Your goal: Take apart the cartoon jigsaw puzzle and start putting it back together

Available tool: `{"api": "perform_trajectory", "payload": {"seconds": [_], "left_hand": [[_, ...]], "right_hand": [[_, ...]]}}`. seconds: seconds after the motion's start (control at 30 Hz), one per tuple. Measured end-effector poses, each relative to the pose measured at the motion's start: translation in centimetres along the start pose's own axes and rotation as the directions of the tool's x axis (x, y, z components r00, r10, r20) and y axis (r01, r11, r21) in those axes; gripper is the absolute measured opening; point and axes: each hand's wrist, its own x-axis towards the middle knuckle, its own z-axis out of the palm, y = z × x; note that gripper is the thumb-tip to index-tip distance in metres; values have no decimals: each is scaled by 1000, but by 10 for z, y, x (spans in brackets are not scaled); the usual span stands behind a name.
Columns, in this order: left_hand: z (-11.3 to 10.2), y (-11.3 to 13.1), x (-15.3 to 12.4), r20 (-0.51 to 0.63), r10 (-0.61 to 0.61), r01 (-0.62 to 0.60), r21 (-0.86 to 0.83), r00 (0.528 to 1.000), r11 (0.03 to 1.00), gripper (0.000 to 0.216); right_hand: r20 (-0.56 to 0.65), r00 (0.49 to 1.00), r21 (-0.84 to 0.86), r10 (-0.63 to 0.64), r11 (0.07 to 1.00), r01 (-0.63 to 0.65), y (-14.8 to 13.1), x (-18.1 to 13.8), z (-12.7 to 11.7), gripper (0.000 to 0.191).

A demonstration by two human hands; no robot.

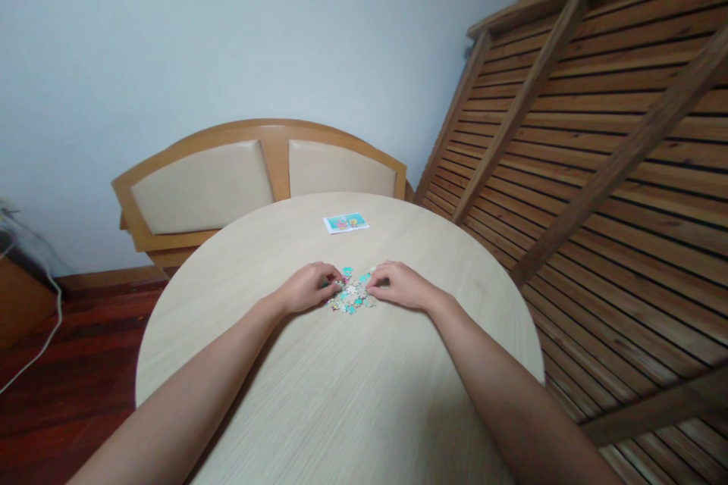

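A small heap of teal and white puzzle pieces point(353, 294) lies near the middle of a round pale wooden table point(341, 394). My left hand point(310, 286) rests on the table at the heap's left side, fingers curled and pinched on pieces at its edge. My right hand point(401, 284) lies at the heap's right side, fingers curled onto the pieces there. Both forearms stretch across the table from the near edge.
A small picture card point(346, 223) lies farther back on the table. Behind the table stands a wooden headboard with padded panels point(255, 178) against a pale wall. A slatted wooden frame point(597, 167) leans at the right. A white cable point(39, 333) hangs at the left.
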Motion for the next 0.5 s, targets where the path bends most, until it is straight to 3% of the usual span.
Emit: {"api": "perform_trajectory", "payload": {"seconds": [0.3,0.5], "left_hand": [[-1,-4,-1,-47,-33,31,-53,998,998,24],[-1,2,-1,-61,-38,31,-116,997,993,22]], "right_hand": [[-87,983,99,158,984,-150,15,-5,-2,19],[-110,986,-33,128,991,-132,25,-3,3,15]]}}
